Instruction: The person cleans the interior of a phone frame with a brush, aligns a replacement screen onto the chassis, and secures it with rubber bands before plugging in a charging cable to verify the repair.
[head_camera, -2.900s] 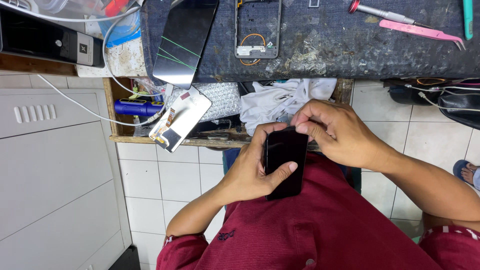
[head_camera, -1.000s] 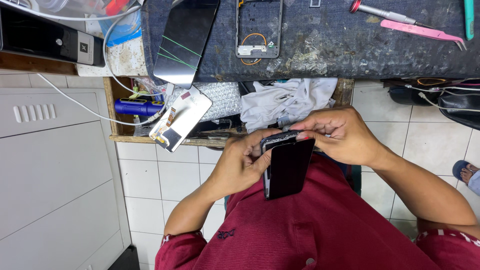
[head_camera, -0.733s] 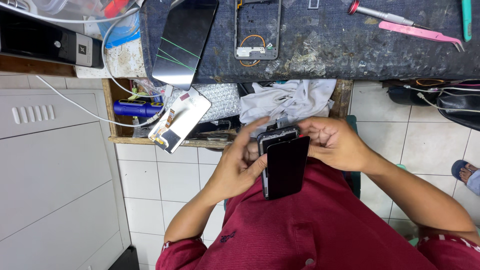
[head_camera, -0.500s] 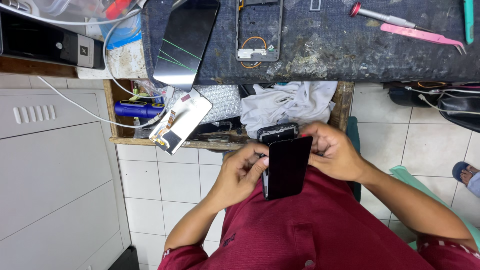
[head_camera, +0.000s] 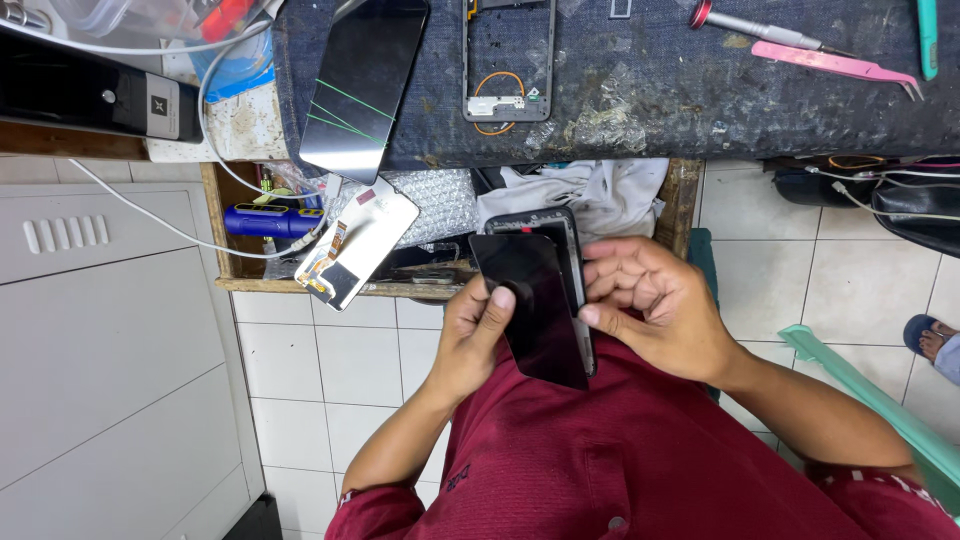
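My left hand (head_camera: 468, 338) grips a black phone screen panel (head_camera: 532, 305), thumb on its left edge. Behind the panel is the dark phone body (head_camera: 560, 240), offset up and to the right. My right hand (head_camera: 655, 310) holds the right side of the phone, its fingers curled on the edge next to the panel. Both are over my lap, above the red shirt, just in front of the workbench.
On the dark bench mat (head_camera: 640, 90) lie a cracked screen (head_camera: 360, 85), a bare phone frame (head_camera: 508, 60), a screwdriver (head_camera: 760, 25) and pink tweezers (head_camera: 835, 65). A shelf below holds a white display part (head_camera: 355, 245), white cloth (head_camera: 590, 190) and a blue cylinder (head_camera: 265, 220).
The black panel has come away from the phone body and now sits slanted across it. Both hands have shifted slightly lower with the parts.
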